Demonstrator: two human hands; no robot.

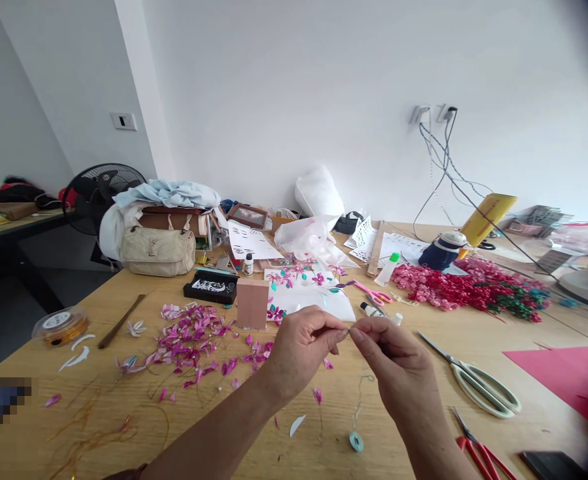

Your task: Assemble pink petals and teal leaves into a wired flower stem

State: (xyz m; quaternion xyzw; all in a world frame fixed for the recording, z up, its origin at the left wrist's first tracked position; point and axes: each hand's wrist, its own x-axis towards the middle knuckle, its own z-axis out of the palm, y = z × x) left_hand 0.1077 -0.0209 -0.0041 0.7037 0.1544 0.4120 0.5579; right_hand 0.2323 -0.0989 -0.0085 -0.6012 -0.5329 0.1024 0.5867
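Over the middle of the table, my left hand (307,347) and my right hand (394,353) meet fingertip to fingertip. Thumb and forefinger are pinched together on each, and what they hold is too small to make out. Below my right hand lies a small pale-blue thread spool (356,441), with loose thread (359,403) trailing upward from it. A pink petal on a thin stem (317,396) and a white sliver (297,425) lie between my forearms. Left of my hands, many loose magenta petals (189,340) spread across the wood.
A wooden block (253,303) stands behind the petals, beside printed flower sheets (324,308). To the right lie large scissors (479,383), red-handled snips (479,450), pink paper (564,373) and bunched red flowers (439,287). A tape roll (60,327) sits far left.
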